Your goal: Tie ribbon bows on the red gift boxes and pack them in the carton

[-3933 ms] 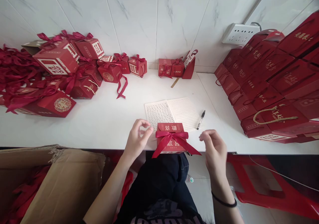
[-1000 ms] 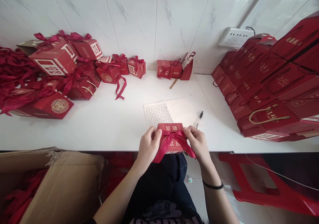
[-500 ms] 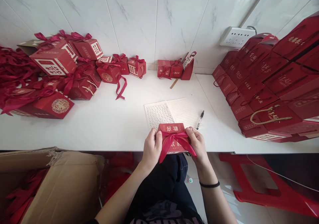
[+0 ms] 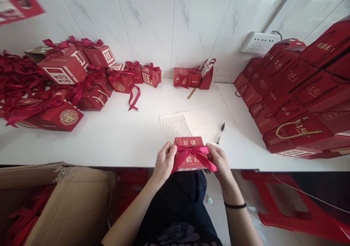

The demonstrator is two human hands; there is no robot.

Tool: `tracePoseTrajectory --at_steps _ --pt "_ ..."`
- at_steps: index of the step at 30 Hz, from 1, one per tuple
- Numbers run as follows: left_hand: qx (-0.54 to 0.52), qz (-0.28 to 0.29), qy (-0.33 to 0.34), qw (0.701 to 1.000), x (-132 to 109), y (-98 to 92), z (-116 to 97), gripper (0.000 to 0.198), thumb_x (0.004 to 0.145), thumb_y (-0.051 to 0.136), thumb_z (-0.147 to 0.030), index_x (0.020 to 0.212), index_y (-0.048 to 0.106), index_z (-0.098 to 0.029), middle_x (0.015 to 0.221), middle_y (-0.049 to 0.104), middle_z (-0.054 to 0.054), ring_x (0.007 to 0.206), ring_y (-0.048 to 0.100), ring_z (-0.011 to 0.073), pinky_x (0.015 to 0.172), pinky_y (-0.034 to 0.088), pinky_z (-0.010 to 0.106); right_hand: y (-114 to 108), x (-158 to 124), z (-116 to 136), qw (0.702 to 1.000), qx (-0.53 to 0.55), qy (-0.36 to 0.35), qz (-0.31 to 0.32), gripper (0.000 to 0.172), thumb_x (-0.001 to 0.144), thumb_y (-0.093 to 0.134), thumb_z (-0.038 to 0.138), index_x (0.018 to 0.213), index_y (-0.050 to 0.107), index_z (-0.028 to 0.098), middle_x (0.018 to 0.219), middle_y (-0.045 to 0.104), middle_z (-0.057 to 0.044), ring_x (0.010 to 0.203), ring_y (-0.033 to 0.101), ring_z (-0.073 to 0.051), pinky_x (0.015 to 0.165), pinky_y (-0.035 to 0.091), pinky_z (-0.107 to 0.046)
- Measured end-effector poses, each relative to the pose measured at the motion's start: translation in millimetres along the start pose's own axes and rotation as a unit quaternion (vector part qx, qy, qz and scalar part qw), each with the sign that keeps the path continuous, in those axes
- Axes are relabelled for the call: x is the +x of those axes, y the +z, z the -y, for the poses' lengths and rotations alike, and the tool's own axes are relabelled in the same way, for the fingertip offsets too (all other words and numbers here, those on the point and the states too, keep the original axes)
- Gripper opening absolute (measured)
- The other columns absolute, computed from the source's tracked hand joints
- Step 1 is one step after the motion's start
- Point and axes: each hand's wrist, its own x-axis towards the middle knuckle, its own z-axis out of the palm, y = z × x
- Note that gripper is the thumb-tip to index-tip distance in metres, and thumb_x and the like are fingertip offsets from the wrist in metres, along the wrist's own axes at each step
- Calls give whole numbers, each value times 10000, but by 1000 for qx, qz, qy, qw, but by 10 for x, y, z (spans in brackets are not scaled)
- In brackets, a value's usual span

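A small red gift box (image 4: pixel 194 162) with pale lettering sits at the table's front edge, with a crimson ribbon (image 4: pixel 191 151) tied in a bow across it. At its left side, my left hand (image 4: pixel 164 162) pinches the bow's left part between thumb and fingers. On the right, my right hand (image 4: pixel 219 162) has its fingers closed on the bow's right part. An open notebook (image 4: pixel 175 125) with handwriting on its left page lies just behind the box. Right of the notebook is a black-capped pen (image 4: pixel 221 133).
Ribboned red boxes (image 4: pixel 68 116) are heaped at the left, and more red boxes (image 4: pixel 273 92) are stacked high at the right. Small boxes (image 4: pixel 151 75) stand along the wall. An open carton (image 4: pixel 73 202) is below left, a red stool (image 4: pixel 306 206) below right.
The bow's loops look more spread, and its left tail lies closer to my left hand. My right hand has shifted slightly right. A red printed object has appeared at the top left.
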Motion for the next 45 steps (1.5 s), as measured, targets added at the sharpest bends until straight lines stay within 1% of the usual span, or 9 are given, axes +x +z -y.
tracePoseTrajectory --at_steps 3,6,9,13,19,27,31,35,45 --pt "-29 31 -17 999 19 -152 -44 372 896 339 -453 644 408 -189 625 434 -13 599 430 117 589 389 245 -194 -7 -5 994 -52 -92 -34 464 774 629 578 563 490 188 571 446 16 558 455 -120 554 435 -240" --pt "5 39 -33 999 19 -234 -147 378 886 372 -492 694 472 -182 666 498 3 659 501 139 654 435 270 -314 -57 17 978 -97 -176 63 573 702 655 670 1077 590 241 1024 604 -75 991 582 -232 826 510 -351" --pt "56 48 -29 997 -2 -194 -268 297 836 513 -474 781 515 -181 774 593 22 748 580 162 680 474 275 -284 -104 37 940 -187 -203 199 1056 601 747 652 1446 194 339 1483 285 -128 1339 350 -309 1013 422 -482" --pt "122 -12 115 986 -43 -83 -346 136 858 515 -313 811 526 -186 827 629 36 809 607 152 719 492 264 -112 -94 21 914 -266 -215 219 1028 732 741 467 1472 41 326 1488 245 -155 1312 402 -296 1010 435 -499" --pt "269 -81 549 787 -153 -66 -433 140 786 583 -90 853 582 -212 730 576 -9 739 564 124 849 486 335 152 -120 63 873 -276 -393 82 916 759 712 469 1461 149 301 1433 307 -131 1338 344 -306 1037 419 -479" --pt "322 -110 685 644 -340 -156 -753 179 743 604 -88 814 625 -252 760 574 -18 789 550 119 916 459 341 372 -354 397 815 -275 -509 31 855 779 683 467 1458 192 294 1412 368 -129 1321 358 -344 1039 396 -550" --pt "280 -125 622 720 -312 -332 -927 528 716 721 -311 1194 511 -235 1137 524 85 1106 510 215 972 456 376 389 -399 579 792 -260 -550 45 857 778 686 471 1464 200 301 1396 388 -127 1308 376 -348 1024 411 -558" --pt "238 53 428 870 -259 -618 -1239 1072 600 755 -559 1450 180 -249 1453 312 175 1299 406 335 1013 441 457 465 -398 825 779 -241 -576 62 912 723 734 497 1456 221 318 1380 406 -103 1297 385 -344 1024 413 -547" --pt "178 53 255 949 -240 -1046 -1997 891 526 820 -338 1311 420 -205 1205 581 121 1118 581 301 906 512 389 952 -312 1123 827 -131 -509 201 778 853 460 654 1478 129 331 1509 270 -97 1339 357 -316 993 447 -515"
